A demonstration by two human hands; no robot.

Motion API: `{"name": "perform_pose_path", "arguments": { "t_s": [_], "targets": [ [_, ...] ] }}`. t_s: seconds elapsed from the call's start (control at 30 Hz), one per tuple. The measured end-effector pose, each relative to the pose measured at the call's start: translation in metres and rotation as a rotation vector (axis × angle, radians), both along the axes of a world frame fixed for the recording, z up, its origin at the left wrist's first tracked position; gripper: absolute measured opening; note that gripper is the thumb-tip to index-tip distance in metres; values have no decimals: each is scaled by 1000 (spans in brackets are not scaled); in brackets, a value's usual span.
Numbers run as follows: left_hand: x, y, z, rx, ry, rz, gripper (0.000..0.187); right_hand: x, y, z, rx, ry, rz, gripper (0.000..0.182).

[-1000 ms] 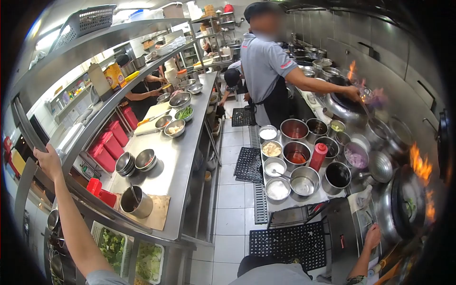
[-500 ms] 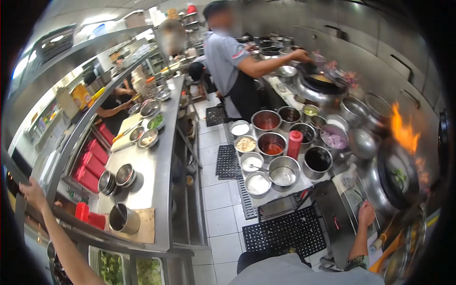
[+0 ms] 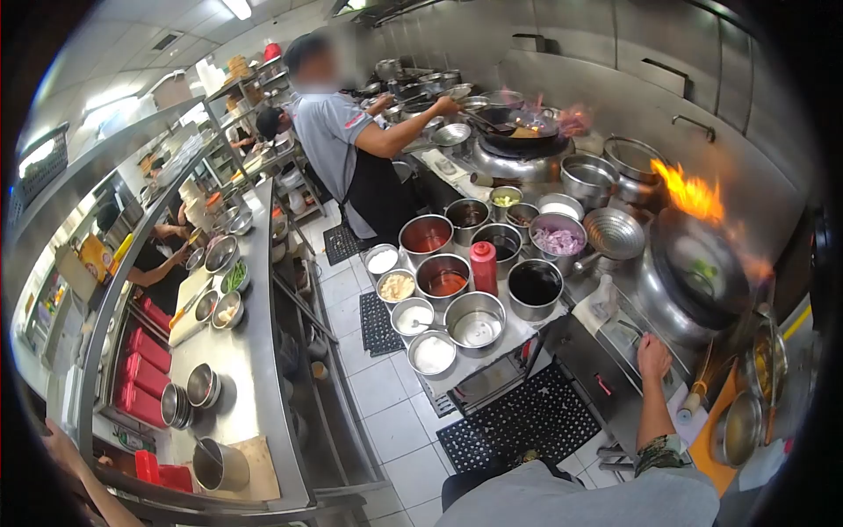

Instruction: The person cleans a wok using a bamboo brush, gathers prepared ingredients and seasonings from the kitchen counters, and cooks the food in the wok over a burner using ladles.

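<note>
At lower right, the right hand [image 3: 653, 356] is laid flat, fingers loosely extended and gripping nothing, on the front edge of the stainless-steel cooking range [image 3: 628, 338], just beside the large flaming steel wok [image 3: 698, 268]. At lower left, the left hand [image 3: 54, 436] is seen at a steel shelf rail [image 3: 92, 351]; its grip cannot be determined.

A busy commercial restaurant kitchen, seen along its cooking line.

A large steel wok [image 3: 698, 272] sits on a burner with orange flames [image 3: 689, 193] rising behind it, and round steel containers of sauces and chopped ingredients [image 3: 448, 277] crowd the station beside it. A long stainless-steel prep counter [image 3: 255, 369] runs opposite, with steel bowls, red plastic tubs [image 3: 140, 373] and overhead shelves. A cook in a grey shirt and black apron [image 3: 351, 167] works another wok. Black rubber mats [image 3: 527, 422] cover the tiled floor.
</note>
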State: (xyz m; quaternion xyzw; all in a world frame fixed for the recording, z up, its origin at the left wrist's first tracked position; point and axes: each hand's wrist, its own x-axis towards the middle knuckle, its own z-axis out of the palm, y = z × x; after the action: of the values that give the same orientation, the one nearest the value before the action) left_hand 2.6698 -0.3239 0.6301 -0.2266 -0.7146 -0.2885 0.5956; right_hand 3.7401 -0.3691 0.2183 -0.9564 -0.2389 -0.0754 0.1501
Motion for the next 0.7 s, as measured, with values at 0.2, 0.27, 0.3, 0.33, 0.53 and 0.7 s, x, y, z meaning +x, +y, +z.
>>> {"name": "perform_pose_path", "arguments": {
  "t_s": [0.2, 0.27, 0.3, 0.33, 0.53, 0.7],
  "targets": [
    [26, -4, 3, -195, -98, 104, 56, 6, -2, -10, 10, -3, 17, 39],
    [29, -7, 4, -211, -119, 116, 56, 5, -2, -9, 23, -18, 31, 39],
    [19, -8, 4, -230, -77, 107, 55, 5, -2, -9, 27, -20, 30, 39],
    [11, -7, 5, -247, -35, 98, 55, 5, -2, -9, 32, -21, 30, 39],
    [4, -13, 6, -185, 0, 76, 55, 2, -1, -5, 23, -1, 15, 38],
    [-51, -4, 2, -43, 206, 37, 56, 12, -7, -18, 46, -53, 25, 37]
  ]
}}
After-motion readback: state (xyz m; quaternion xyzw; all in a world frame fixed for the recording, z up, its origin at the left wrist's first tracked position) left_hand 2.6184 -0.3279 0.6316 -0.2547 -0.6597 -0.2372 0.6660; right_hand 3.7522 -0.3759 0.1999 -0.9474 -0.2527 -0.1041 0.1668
